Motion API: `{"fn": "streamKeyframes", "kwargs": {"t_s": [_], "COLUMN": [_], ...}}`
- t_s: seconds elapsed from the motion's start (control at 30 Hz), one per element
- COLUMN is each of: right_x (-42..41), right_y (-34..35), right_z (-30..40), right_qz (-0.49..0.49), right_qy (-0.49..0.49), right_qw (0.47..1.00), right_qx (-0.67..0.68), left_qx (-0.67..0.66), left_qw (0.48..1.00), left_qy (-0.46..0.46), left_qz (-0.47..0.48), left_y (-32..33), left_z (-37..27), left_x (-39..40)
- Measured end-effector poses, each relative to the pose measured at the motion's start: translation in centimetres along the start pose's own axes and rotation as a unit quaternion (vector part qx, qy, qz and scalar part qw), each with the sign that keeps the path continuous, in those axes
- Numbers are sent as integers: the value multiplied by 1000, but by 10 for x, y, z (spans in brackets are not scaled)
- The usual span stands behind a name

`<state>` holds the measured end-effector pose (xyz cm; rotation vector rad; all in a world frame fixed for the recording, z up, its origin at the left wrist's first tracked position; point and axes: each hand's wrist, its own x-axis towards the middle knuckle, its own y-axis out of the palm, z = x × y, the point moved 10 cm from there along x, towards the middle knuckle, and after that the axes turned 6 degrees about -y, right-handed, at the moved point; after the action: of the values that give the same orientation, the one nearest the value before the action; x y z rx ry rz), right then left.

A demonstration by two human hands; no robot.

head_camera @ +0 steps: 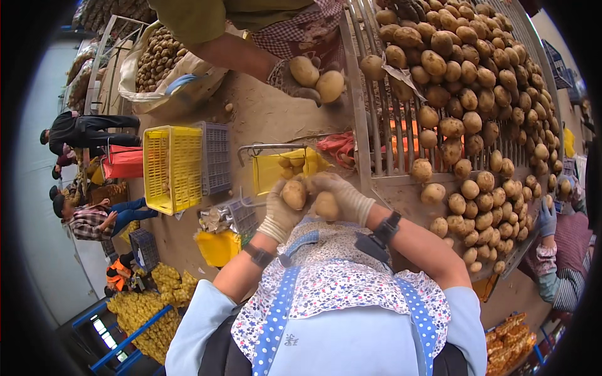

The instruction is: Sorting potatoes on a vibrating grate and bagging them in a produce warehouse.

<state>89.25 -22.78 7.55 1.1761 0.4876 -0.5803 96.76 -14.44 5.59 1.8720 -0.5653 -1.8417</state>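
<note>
My left hand (281, 214), in a pale work glove, holds a potato (295, 194) in front of my apron. Close beside it, my right hand (345, 193), gloved as well, curls around a second potato (327, 206). Just beyond both hands hangs a yellow bag (268, 171) on a metal frame, with several potatoes (292, 162) showing inside. To the right, a large heap of potatoes (470, 84) covers a slatted metal sorting table (360, 103). Several more potatoes (484, 211) lie on its flat near end.
Across from me, a co-worker's gloved hand (291, 80) holds two potatoes. A yellow plastic crate (171, 169) and a grey crate (216, 157) stand left. A white bulk sack (129, 80) holds potatoes. Another worker's blue-gloved hand (547, 218) is at the table's right edge.
</note>
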Motion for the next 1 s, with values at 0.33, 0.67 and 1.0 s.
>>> {"fn": "streamKeyframes", "kwargs": {"t_s": [0.33, 0.67, 1.0], "right_x": [5, -305, -243], "right_y": [52, -302, -228], "right_z": [40, 302, 343], "right_qz": [10, -550, -261], "right_qy": [-105, -165, -216], "right_qw": [956, 433, 658], "right_qx": [-275, -695, -672], "left_qx": [-22, 410, 385], "left_qw": [987, 911, 886], "left_qy": [40, -26, -167], "left_qz": [-157, -28, 199], "left_y": [-105, 40, 273], "left_z": [-90, 29, 222], "left_x": [-2, -4, 82]}}
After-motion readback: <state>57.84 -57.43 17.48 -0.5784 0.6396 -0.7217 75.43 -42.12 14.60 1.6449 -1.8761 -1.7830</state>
